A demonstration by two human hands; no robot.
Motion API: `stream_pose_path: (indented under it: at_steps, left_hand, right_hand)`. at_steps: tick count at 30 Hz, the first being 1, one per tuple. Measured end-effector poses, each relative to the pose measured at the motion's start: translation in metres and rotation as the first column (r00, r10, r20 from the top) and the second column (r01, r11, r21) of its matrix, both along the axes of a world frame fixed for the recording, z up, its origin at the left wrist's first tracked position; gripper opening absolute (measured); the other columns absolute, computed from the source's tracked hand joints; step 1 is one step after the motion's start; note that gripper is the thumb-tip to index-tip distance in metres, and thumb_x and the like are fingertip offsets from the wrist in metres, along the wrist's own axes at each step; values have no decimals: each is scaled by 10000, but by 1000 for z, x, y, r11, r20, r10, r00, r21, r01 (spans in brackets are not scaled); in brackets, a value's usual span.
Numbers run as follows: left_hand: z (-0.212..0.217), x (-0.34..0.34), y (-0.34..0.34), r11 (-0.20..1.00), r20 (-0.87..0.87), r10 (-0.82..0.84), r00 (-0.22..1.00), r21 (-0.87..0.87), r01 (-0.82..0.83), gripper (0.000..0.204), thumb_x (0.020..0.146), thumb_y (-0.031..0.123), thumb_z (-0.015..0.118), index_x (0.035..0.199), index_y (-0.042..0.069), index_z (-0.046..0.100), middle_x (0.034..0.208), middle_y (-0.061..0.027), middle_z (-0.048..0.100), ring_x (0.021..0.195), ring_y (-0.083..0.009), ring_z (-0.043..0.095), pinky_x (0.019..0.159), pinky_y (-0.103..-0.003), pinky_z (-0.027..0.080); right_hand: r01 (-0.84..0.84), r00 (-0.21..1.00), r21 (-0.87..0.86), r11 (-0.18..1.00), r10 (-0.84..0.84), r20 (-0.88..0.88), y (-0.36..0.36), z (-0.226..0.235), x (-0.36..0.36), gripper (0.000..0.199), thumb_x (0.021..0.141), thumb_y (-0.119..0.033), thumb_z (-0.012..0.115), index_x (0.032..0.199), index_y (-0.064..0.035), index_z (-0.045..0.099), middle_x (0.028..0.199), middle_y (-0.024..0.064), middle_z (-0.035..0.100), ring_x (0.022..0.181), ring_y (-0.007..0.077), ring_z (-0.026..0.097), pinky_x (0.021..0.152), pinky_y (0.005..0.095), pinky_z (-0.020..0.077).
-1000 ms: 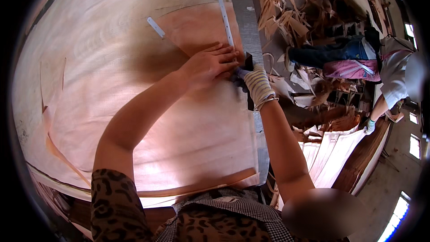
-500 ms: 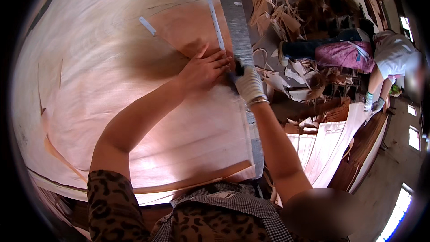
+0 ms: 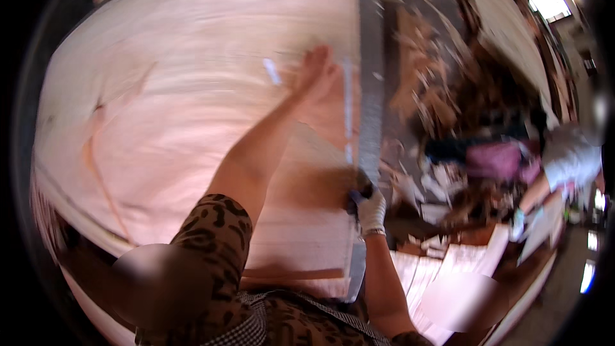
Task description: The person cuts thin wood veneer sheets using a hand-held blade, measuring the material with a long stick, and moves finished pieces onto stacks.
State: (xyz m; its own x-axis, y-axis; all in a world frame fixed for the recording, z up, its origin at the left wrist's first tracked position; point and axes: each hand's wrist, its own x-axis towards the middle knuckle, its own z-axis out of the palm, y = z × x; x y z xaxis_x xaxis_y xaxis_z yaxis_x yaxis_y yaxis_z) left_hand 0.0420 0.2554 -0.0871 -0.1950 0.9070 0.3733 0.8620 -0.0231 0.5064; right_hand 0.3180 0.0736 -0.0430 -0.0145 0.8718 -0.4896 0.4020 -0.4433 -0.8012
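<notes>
From the head camera I see a broad, pale pink sheet of thin wood veneer point(image 3: 192, 128) lying flat across the counter point(image 3: 368, 38), filling most of the left and middle of the view. I judge it light, flexible and brittle: a sheet like this would crack along the grain if lifted by one corner, so I would hold it flat, pressed down near the line being worked, or carry it by two opposite edges.

My left hand point(image 3: 317, 77) is bare and stretched forward, palm down and fingers spread flat on the veneer close to its right edge; its grip is open, pressing rather than clasping. My right hand point(image 3: 370, 208), in a white glove, is curled tight around a small dark tool point(image 3: 360, 190) at the sheet's right border, just beside the long grey metal strip point(image 3: 369, 90) that runs along the counter's edge. The picture is blurred, so I cannot tell what kind of tool it is.

To the right, well apart, lie heaps of brown wood scraps point(image 3: 435, 90), and another person in a pink top point(image 3: 496, 160) bends over them.
</notes>
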Motion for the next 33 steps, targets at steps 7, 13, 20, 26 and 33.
stream_pose_path:
  at_steps: [7, 13, 20, 26, 33]
  left_hand:
    - [104, -41, -284, 991, 167, 87, 982, 84, -102, 395, 753, 30, 539, 1145, 40, 490, 1154, -150, 503, 1064, -311, 471, 914, -384, 383]
    - [112, -28, -606, 599, 2, 798, 603, -114, -792, 384, 667, -24, 507, 1042, 36, 560, 1070, -146, 553, 1034, -315, 497, 886, -382, 412]
    - [93, -76, -742, 576, 147, 816, 559, -111, -810, 301, 685, -27, 495, 964, 33, 590, 982, -142, 588, 935, -314, 545, 812, -381, 445]
    - [106, -130, -833, 671, 253, 736, 627, -151, -726, 269, 736, 66, 516, 997, 44, 578, 967, -153, 589, 901, -311, 557, 782, -374, 450]
    - [99, -154, -963, 542, 288, 840, 460, -416, -730, 243, 759, 152, 504, 960, 72, 614, 842, -158, 609, 788, -316, 584, 705, -374, 470]
  right_hand:
    - [22, 983, 78, 997, -7, -185, 4, -11, 25, 377, 672, 24, 632, 1039, -6, 552, 942, 40, 594, 775, 154, 551, 672, 287, 460]
    - [-87, 994, 328, 941, 63, 84, 56, -117, 67, 159, 718, -105, 648, 812, -47, 534, 601, 40, 535, 398, 134, 454, 349, 280, 372]
    - [-269, 955, 231, 935, 228, 189, -97, 58, -92, 144, 849, -109, 464, 971, -33, 476, 540, 67, 518, 349, 133, 456, 288, 250, 332]
    - [-721, 693, 180, 669, 686, 223, -285, 73, -278, 110, 804, -116, 542, 876, -33, 536, 680, 42, 540, 533, 120, 519, 467, 273, 437]
    - [-744, 668, 324, 584, 662, 340, -312, 11, -501, 447, 626, -288, 734, 918, -7, 546, 803, 142, 610, 714, 235, 575, 680, 347, 446]
